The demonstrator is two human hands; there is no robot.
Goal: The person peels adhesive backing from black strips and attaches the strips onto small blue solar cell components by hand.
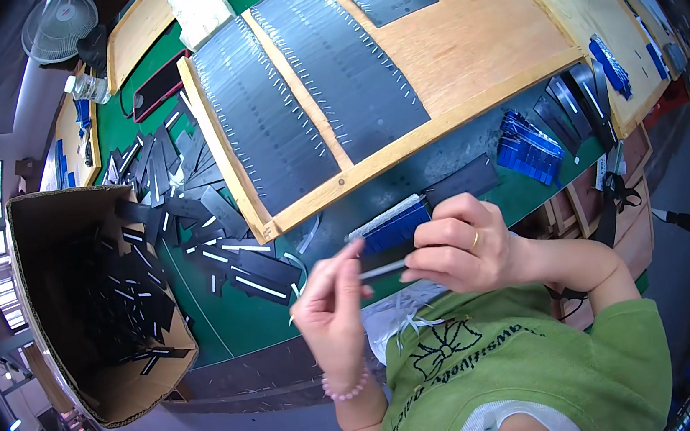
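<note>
A person in a green top works at a green-topped workbench [230, 320], seen from above. Both hands meet just off the bench's near edge, in front of the chest. The left hand [332, 314] is closed in a pinch, thumb and fingertips gripping one end of a thin pale strip [383, 269]. The right hand [456, 246], wearing a ring, is curled closed around the strip's other end, so the strip spans the small gap between the hands. The right hand also touches a blue-and-white bundle of strips [390, 223] lying on the bench just beyond its fingers, next to a flat dark piece [463, 179].

A large wooden board [461, 43] covers the far middle of the bench. Three long rows of dark grey strips [322, 75] with pale tips lie overlapped on it, running from the board's near left corner toward the far edge. A loose heap of black strips [194, 223] with white stripes is spread on the left part of the bench. Beyond the bench's left edge stands an open cardboard box [53, 238] holding more black strips. At the right end lies a stack of blue pieces [528, 147] with several dark blades [573, 103] beside it. A white fan [58, 25] stands past the far left corner.
</note>
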